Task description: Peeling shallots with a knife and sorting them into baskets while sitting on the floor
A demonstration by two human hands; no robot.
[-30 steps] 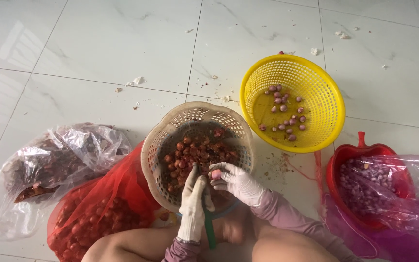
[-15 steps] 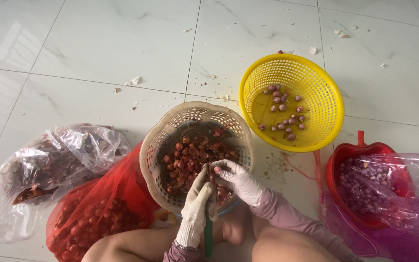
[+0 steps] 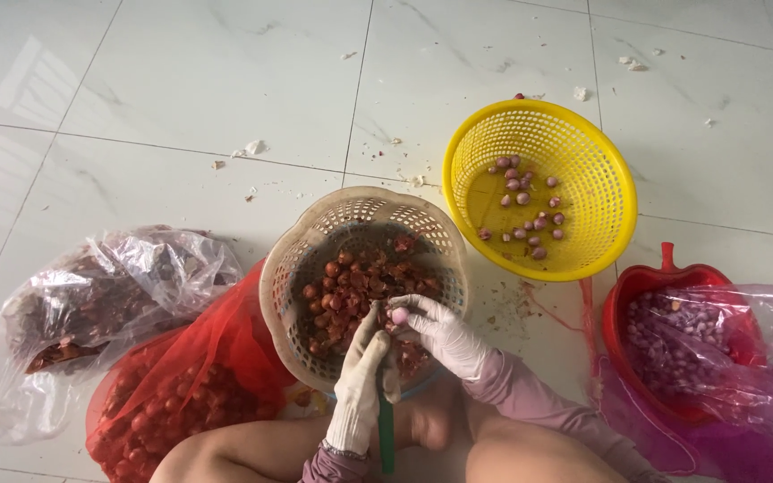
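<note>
Right hand [image 3: 445,335] pinched a small peeled shallot [image 3: 399,316] over the beige basket [image 3: 284,268]; left hand [image 3: 360,385] gripped a knife [image 3: 386,434]. Shallot looked light, firm, slick (best pinched by its ends).

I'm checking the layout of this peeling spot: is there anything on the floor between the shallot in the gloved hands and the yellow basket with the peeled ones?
Nothing visible blocks it. The shallot, pinched between the left hand and right hand, sits over the beige basket. Between that and the yellow basket lie only the beige rim and flat skin scraps on the tile.
</note>
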